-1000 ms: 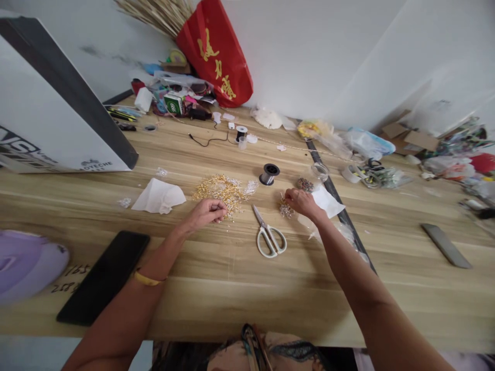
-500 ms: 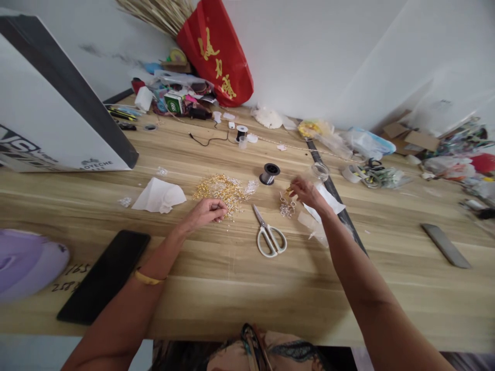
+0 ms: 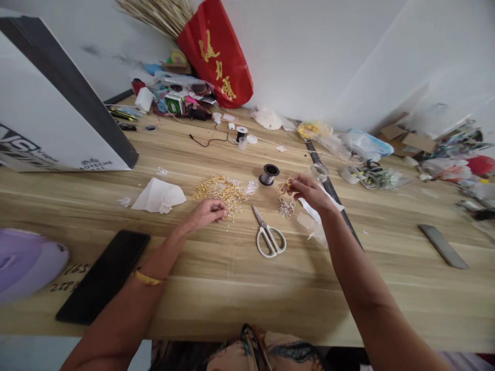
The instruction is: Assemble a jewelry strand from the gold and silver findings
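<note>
At the near edge of a pile of gold and silver beads (image 3: 220, 188) rests my left hand (image 3: 209, 212), its fingers pressed together; anything between them is too small to make out. My right hand (image 3: 307, 190) pinches a small gold ring (image 3: 289, 181) just above a little heap of ring pieces and clear beads (image 3: 286, 208). White-handled scissors (image 3: 269, 234) lie between my hands, blades pointing away from me. Beyond them stands a black spool of thin wire (image 3: 269, 174). Clear beads (image 3: 251, 188) border the gold pile on its right.
White tissue (image 3: 158, 196) and a black phone-like slab (image 3: 103, 275) lie left. A tall white box (image 3: 58, 108) stands at far left. Clear plastic (image 3: 312, 226) and a round clear container (image 3: 319, 172) are near my right hand. A red bag (image 3: 218, 56) leans on the wall.
My right hand has lifted slightly from the small heap and now shows a gold ring at its fingertips. My left hand has stayed by the bead pile.
</note>
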`<state>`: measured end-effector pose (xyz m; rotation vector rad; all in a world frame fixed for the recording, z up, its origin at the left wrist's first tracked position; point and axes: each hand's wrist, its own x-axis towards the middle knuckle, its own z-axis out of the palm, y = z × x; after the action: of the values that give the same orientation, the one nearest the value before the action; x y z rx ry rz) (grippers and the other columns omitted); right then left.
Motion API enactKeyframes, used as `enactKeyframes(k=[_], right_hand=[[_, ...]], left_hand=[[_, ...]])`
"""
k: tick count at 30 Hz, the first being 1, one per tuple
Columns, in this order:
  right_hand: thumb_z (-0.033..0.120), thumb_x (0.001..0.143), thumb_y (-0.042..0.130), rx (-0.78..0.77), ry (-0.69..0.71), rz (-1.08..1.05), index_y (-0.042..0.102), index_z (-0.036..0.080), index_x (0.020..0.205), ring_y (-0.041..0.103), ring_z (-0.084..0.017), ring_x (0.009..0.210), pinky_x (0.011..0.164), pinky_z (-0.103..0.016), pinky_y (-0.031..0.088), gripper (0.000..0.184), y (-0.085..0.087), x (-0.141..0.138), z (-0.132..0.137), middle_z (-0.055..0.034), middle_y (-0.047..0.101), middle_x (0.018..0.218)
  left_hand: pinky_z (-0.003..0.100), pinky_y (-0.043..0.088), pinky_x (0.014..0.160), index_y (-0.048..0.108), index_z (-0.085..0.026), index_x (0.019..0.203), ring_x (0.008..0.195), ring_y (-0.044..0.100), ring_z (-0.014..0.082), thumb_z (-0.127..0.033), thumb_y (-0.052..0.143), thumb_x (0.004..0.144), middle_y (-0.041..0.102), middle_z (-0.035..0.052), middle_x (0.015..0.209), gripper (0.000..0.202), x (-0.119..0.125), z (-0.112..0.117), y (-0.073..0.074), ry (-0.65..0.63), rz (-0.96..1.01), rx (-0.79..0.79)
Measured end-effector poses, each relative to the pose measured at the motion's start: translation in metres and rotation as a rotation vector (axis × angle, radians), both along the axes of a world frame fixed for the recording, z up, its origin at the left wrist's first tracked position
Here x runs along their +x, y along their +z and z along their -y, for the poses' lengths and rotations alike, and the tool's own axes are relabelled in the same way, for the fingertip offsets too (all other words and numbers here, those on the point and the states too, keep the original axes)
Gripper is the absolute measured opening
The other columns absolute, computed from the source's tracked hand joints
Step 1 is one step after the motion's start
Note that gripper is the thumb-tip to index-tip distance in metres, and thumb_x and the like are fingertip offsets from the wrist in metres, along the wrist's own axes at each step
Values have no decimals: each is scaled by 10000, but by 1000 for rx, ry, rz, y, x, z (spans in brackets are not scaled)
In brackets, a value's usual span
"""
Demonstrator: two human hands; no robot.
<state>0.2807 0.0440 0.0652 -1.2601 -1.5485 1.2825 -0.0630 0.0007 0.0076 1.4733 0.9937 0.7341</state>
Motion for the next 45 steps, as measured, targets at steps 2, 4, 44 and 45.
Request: enactKeyframes(k=[2,4,44,45], right_hand=[[454,781,645,-50,32,-66,491,183,852,583,-107,662,516,-187,413,320,4,-4,2,-40,664,800],[423,773,662,-103,58,-150,487,188,856,547,-96,592,476,-181,390,305,7,-8,4,-10,627,723],[332,779,690,-447,323,-489,478,180,872,628,-106,544,394,-146,463,277,-17,-116,50,-58,704,744],[337,785,687,-437,330,-482,480,180,874,634,-105,556,403,-144,465,275,-18,-116,51,-60,708,758]], left_hand=[[183,438,514,611,-132,749,532,535,76,-309,658,732,597,-10,599,184,1,1,0,6,1,-9],[180,431,506,612,-130,746,530,537,77,-309,661,726,593,-13,591,186,3,2,0,9,7,-20],[213,396,558,677,-124,751,569,504,91,-393,660,752,590,-3,608,269,17,19,27,81,115,74],[213,395,557,677,-124,756,569,506,90,-387,665,749,592,-4,609,264,17,19,27,92,123,71]])
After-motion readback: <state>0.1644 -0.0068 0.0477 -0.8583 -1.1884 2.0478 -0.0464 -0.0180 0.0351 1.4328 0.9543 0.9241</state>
